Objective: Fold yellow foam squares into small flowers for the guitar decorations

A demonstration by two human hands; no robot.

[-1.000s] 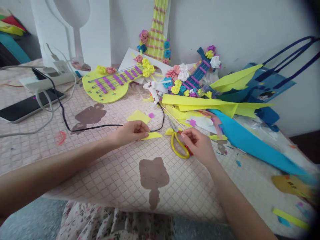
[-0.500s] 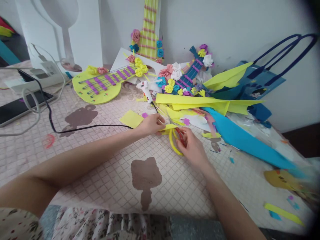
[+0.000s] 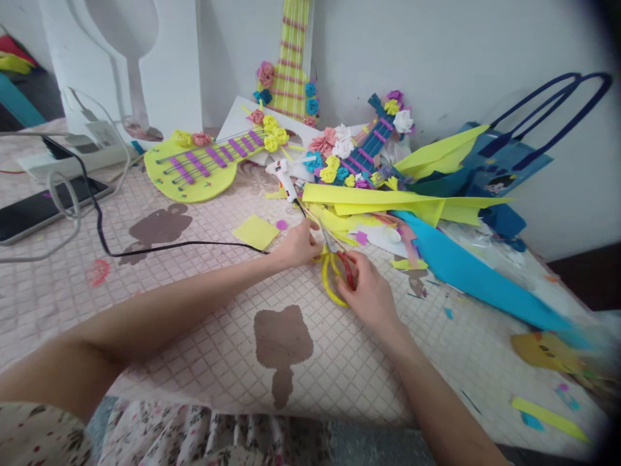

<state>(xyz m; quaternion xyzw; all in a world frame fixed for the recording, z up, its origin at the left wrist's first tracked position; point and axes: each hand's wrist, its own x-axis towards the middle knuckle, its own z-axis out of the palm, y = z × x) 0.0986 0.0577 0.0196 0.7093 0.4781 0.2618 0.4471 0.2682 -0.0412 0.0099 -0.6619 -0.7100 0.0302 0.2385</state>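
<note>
Yellow-and-red scissors (image 3: 334, 278) are in my right hand (image 3: 369, 289), whose fingers close on the red handle. The blades point away from me. My left hand (image 3: 299, 244) is closed beside the blades, with a bit of yellow showing at its fingertips; what it grips is mostly hidden. Behind my left hand a yellow paper square (image 3: 255, 232) lies flat on the table. A white glue gun (image 3: 284, 179) rests beyond my hands.
Yellow paper guitar (image 3: 194, 167) at the back left, blue flowered guitar (image 3: 371, 145) at the back. Yellow paper (image 3: 383, 196), blue paper (image 3: 470, 272) and a blue bag (image 3: 504, 162) lie right. A black cable (image 3: 184, 244) crosses the left; a phone (image 3: 48, 204) lies beyond it.
The yellow strip that stretched from my left fingers to the scissors no longer shows there. The scissors have shifted slightly left, and their blades are now more visible.
</note>
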